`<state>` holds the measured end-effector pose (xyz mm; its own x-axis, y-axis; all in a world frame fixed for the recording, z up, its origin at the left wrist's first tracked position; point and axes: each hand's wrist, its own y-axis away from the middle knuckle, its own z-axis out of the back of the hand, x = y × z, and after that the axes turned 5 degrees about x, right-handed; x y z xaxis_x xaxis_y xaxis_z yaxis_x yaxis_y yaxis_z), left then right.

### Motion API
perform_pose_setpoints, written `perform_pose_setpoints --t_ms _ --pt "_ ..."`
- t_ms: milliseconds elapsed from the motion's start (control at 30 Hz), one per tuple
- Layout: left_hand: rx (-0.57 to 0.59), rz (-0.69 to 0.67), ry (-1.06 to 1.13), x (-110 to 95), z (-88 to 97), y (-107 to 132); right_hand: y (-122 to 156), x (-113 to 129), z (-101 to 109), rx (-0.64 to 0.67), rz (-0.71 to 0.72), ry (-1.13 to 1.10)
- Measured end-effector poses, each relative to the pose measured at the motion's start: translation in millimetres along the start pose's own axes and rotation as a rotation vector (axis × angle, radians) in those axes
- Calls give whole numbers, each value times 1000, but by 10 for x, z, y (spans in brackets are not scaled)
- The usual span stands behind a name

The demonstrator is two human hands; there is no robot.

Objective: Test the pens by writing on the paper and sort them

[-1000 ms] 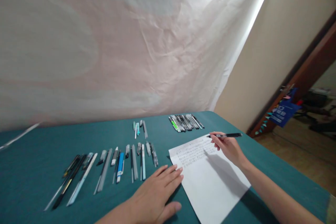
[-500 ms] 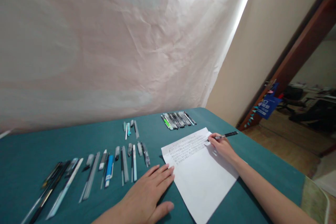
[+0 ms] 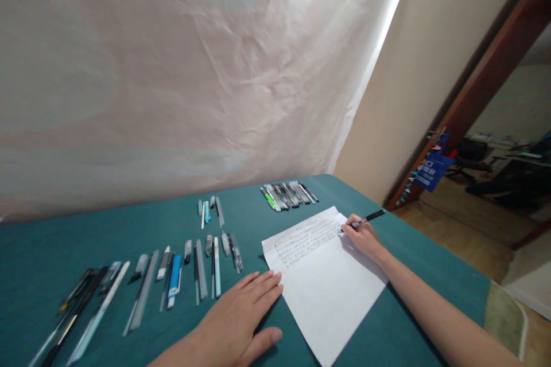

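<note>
A white sheet of paper (image 3: 327, 287) with several lines of handwriting at its far end lies on the teal table (image 3: 129, 223). My right hand (image 3: 361, 236) is closed round a black pen (image 3: 369, 218), whose tip touches the paper's far right corner. My left hand (image 3: 241, 318) lies flat and open on the table, fingers stretched toward the paper's left edge.
Several pens and pen parts lie in a row (image 3: 172, 275) left of my left hand. A small group (image 3: 209, 211) sits behind it, and a bundle of pens (image 3: 288, 195) lies at the far edge. A white cloth (image 3: 193, 69) hangs behind. A doorway (image 3: 486, 143) opens on the right.
My right hand has lowered the pen from above the paper until its tip rests on the sheet. The view has swung slightly right. My left hand has stayed flat.
</note>
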<state>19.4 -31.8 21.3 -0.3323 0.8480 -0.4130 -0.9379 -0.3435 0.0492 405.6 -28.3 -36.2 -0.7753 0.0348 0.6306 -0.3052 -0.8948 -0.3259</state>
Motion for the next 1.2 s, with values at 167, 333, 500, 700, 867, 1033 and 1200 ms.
perform_pose_setpoints --t_ms 167,333,500,700,867,1033,1200 --pt "-8 -10 -8 26 -32 4 13 23 -6 5 11 26" --pt "-13 -20 -14 69 -73 1 16 31 -6 -6 17 43" --pt "-4 -16 -16 75 -73 3 20 28 0 13 26 40" --pt "-11 -19 -7 66 -67 6 21 28 1 8 25 38" --pt "-18 -20 9 57 -53 5 22 19 6 18 32 29" --pt "-24 -23 10 54 -53 12 23 21 10 18 33 25" --pt "-46 -35 14 58 -62 14 25 28 8 9 29 26"
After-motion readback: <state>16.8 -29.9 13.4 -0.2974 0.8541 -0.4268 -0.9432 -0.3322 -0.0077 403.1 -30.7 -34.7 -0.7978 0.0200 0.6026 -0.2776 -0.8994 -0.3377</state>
